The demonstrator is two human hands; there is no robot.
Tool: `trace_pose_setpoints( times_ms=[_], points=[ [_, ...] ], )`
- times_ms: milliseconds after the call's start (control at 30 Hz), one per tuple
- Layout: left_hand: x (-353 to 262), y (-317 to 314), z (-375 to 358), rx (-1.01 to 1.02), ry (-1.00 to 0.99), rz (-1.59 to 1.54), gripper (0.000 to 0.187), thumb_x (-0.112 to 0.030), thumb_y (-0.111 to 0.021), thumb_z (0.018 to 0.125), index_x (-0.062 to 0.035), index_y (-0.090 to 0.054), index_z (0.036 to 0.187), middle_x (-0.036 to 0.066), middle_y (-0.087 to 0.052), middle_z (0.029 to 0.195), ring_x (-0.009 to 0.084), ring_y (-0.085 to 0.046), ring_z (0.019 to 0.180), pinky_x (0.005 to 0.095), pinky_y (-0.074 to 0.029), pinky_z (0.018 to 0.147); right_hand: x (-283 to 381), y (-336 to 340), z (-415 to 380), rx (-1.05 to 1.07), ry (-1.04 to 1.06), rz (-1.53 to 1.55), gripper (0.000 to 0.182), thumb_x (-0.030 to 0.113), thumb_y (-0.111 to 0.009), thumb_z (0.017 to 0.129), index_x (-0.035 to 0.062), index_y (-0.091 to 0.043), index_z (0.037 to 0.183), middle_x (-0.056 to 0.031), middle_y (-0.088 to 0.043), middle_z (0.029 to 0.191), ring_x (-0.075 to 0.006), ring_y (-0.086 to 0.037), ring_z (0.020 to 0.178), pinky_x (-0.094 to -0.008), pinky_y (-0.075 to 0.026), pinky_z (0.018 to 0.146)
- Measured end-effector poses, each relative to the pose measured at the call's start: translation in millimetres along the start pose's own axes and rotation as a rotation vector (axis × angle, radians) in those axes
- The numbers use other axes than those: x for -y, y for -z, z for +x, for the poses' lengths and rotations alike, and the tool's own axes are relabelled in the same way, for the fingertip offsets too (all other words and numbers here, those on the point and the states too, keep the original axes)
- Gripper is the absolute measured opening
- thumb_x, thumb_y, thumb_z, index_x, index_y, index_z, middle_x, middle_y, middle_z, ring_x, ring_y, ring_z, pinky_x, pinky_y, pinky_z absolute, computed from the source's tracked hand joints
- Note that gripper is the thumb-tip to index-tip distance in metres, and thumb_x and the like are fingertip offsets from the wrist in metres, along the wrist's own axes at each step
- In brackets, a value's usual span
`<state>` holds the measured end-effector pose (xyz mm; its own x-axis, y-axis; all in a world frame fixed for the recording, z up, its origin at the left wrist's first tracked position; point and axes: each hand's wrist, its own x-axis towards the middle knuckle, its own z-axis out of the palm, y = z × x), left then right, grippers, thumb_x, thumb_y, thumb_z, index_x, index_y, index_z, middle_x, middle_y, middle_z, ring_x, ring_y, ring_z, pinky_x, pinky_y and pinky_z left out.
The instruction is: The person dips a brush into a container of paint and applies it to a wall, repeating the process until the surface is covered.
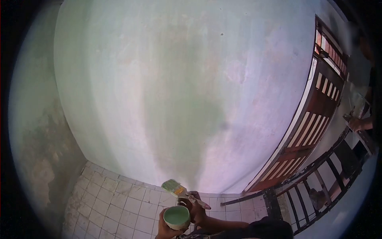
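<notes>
My left hand (164,229) is wrapped around a small round bowl (177,227) at the bottom centre. Pale green paint (176,216) fills part of the bowl. Just beside its rim, my right hand (195,211) is closed around the handle of a wide paintbrush (180,190). The brush points up and left, its bristles coated with green paint, above the bowl and apart from the wall. Part of my right fingers is hidden by the bowl and the brush handle.
A patchy pale green wall (183,99) stands ahead, with a stained side wall (43,147) at left. White tiles (119,203) cover the floor. At right are a brown slatted door (306,131), a dark slatted frame (306,195) and another person's hand (360,124).
</notes>
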<state>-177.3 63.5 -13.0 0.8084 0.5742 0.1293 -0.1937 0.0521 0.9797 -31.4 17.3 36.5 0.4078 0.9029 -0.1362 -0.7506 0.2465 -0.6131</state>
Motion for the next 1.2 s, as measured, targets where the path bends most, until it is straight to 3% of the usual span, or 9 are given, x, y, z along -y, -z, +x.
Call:
trace_pose_setpoints(
  times_ms=[67,167,233,333,467,533,733,1033,1200],
  points=[
    [-44.2,-13.1,-6.4,-0.184,-0.193,0.082,0.077,-0.037,-0.075,0.063,-0.0109,-0.037,0.125,0.009,-0.048,0.123,0.0221,-0.044,0.115,0.0423,-0.036,0.095,1.9,-18.8,-2.0,0.089,0.067,0.043,0.025,0.024,-0.051,0.088,0.0161,-0.037,0.107,-0.0107,-0.051,0.104,-0.0239,-0.051,0.095,-0.0369,-0.045,0.080],
    [-34.0,-4.2,-3.7,-0.052,0.084,-0.321,0.092,-0.034,-0.082,0.057,-0.0057,-0.028,0.127,0.014,-0.046,0.124,0.0249,-0.045,0.114,0.0424,-0.037,0.094,-1.3,-20.3,2.2,0.149,0.154,-0.012,0.025,0.022,-0.052,0.087,0.0142,-0.037,0.105,-0.0111,-0.050,0.106,-0.0226,-0.050,0.097,-0.0363,-0.044,0.082],
    [-66.2,-8.8,-7.1,-0.143,-0.252,0.181,0.099,-0.031,-0.085,0.053,-0.0028,-0.024,0.126,0.018,-0.044,0.123,0.0274,-0.045,0.113,0.0424,-0.038,0.093,-3.3,-18.7,1.8,0.147,0.149,-0.079,0.024,0.022,-0.052,0.087,0.0125,-0.036,0.104,-0.0117,-0.049,0.108,-0.0221,-0.049,0.098,-0.0358,-0.042,0.085],
    [-83.0,-12.4,-0.9,-0.079,-0.357,0.270,0.099,-0.031,-0.084,0.053,-0.0034,-0.024,0.127,0.017,-0.044,0.124,0.0275,-0.045,0.114,0.0417,-0.037,0.094,5.9,-32.1,-8.1,0.172,0.125,0.020,0.023,0.021,-0.051,0.088,0.0118,-0.037,0.103,-0.0121,-0.048,0.108,-0.0219,-0.049,0.099,-0.0351,-0.043,0.084],
    [-79.9,-1.9,4.0,0.002,-0.251,0.451,0.109,-0.021,-0.089,0.046,0.0015,-0.018,0.126,0.019,-0.046,0.118,0.0277,-0.051,0.108,0.0395,-0.039,0.093,8.7,-24.2,-9.3,0.157,0.154,-0.011,0.022,0.020,-0.050,0.088,0.0120,-0.037,0.103,-0.0126,-0.049,0.107,-0.0222,-0.049,0.098,-0.0349,-0.044,0.082],
    [-116.1,-21.7,7.8,0.039,-0.092,0.219,0.100,-0.029,-0.085,0.052,-0.0032,-0.024,0.127,0.016,-0.044,0.124,0.0260,-0.044,0.115,0.0417,-0.036,0.095,9.8,-17.2,-8.3,0.174,0.144,0.086,0.022,0.019,-0.050,0.088,0.0120,-0.038,0.105,-0.0128,-0.050,0.105,-0.0229,-0.051,0.095,-0.0356,-0.045,0.080],
    [-40.6,-1.0,12.8,0.013,-0.256,0.188,0.112,-0.021,-0.089,0.047,0.0009,-0.014,0.126,0.020,-0.042,0.122,0.0277,-0.048,0.111,0.0393,-0.038,0.094,10.7,7.4,1.9,0.107,0.341,-0.045,0.016,0.012,-0.048,0.089,0.0115,-0.043,0.104,-0.0135,-0.053,0.100,-0.0258,-0.054,0.092,-0.0377,-0.046,0.078],
    [-8.8,24.2,-2.1,-0.028,-0.145,0.137,0.114,-0.018,-0.088,0.044,-0.0006,-0.013,0.129,0.018,-0.047,0.118,0.0281,-0.050,0.109,0.0413,-0.039,0.093,38.7,45.2,-9.7,-0.011,0.350,-0.444,0.028,0.016,-0.045,0.088,0.0078,-0.038,0.114,-0.0145,-0.055,0.098,-0.0215,-0.057,0.082,-0.0327,-0.045,0.070],
    [-7.5,34.6,-6.5,-0.115,-0.096,0.160,0.114,-0.022,-0.089,0.046,-0.0003,-0.016,0.130,0.017,-0.047,0.119,0.0267,-0.050,0.109,0.0398,-0.038,0.094,40.3,48.4,-7.5,0.026,0.376,-0.316,0.024,0.020,-0.043,0.090,0.0074,-0.041,0.109,-0.0151,-0.053,0.097,-0.0242,-0.055,0.081,-0.0342,-0.045,0.068]
  ],
)
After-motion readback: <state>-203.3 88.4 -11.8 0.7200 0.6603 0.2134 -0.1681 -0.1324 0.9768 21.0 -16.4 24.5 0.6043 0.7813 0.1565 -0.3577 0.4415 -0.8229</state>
